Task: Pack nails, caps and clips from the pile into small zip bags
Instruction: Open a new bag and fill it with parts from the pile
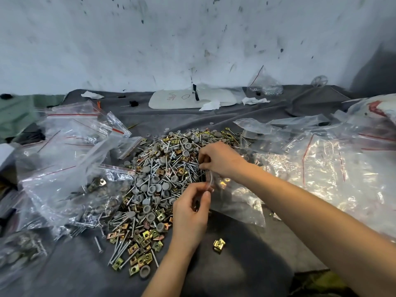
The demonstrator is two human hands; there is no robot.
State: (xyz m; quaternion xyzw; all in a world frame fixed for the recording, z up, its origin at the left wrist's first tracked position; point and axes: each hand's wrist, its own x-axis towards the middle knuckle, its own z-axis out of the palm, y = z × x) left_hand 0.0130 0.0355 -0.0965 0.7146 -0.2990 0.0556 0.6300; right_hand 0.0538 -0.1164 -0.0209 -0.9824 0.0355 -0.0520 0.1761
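A big pile (158, 181) of silver nails, grey round caps and brass-coloured square clips lies on the grey cloth. A small clear zip bag (237, 200) lies at the pile's right edge, its mouth toward the pile. My left hand (190, 213) pinches the near lip of the bag's mouth. My right hand (218, 159) reaches over the bag and pinches nails at the pile's right side. A clip or two shows through the bag near its mouth.
Filled and empty zip bags (70, 168) are heaped to the left. Large crumpled clear bags (334, 168) cover the right. One loose clip (219, 245) lies near the front. A white board (192, 98), tissues and a bag of small parts (265, 86) sit by the wall.
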